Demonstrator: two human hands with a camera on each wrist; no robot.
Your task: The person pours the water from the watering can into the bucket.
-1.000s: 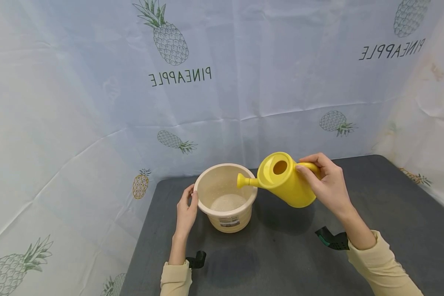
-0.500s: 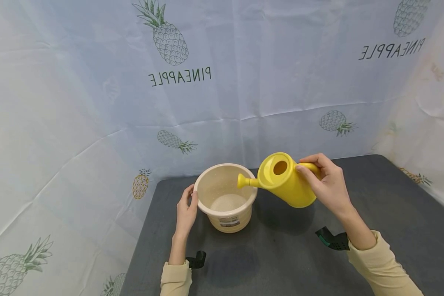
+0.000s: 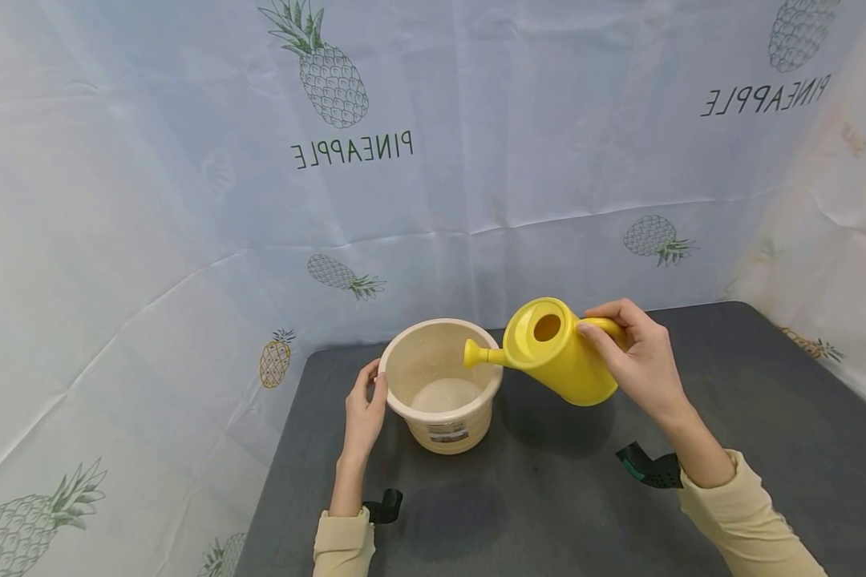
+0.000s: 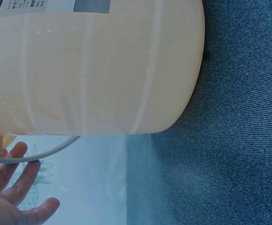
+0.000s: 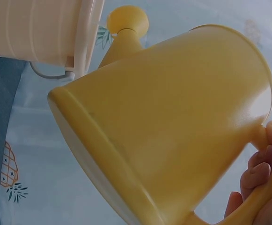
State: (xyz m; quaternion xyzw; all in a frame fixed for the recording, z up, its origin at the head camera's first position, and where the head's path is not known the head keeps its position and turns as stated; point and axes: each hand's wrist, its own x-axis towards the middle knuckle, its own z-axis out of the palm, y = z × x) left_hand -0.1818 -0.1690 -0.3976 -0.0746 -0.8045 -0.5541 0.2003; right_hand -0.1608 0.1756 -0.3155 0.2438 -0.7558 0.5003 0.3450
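A cream plastic bucket [image 3: 422,437] stands on the dark table, a label on its front wall. My left hand [image 3: 363,413] touches the left side of its rim; in the left wrist view, the loosely spread fingers [image 4: 25,180] lie by the bucket's thin grey wire handle [image 4: 51,153]. My right hand [image 3: 645,357] grips the handle of a yellow watering can [image 3: 573,373]. The can is raised off the table and tilted left, its spout [image 3: 479,353] reaching over the bucket's right rim. No stream of water shows at the spout. The right wrist view shows the can's tilted base.
The dark table [image 3: 548,513] extends to the right and toward the front. A pale curtain [image 3: 512,160] printed with pineapples hangs behind the table and along both sides. Black camera mounts [image 3: 649,466] sit at both wrists.
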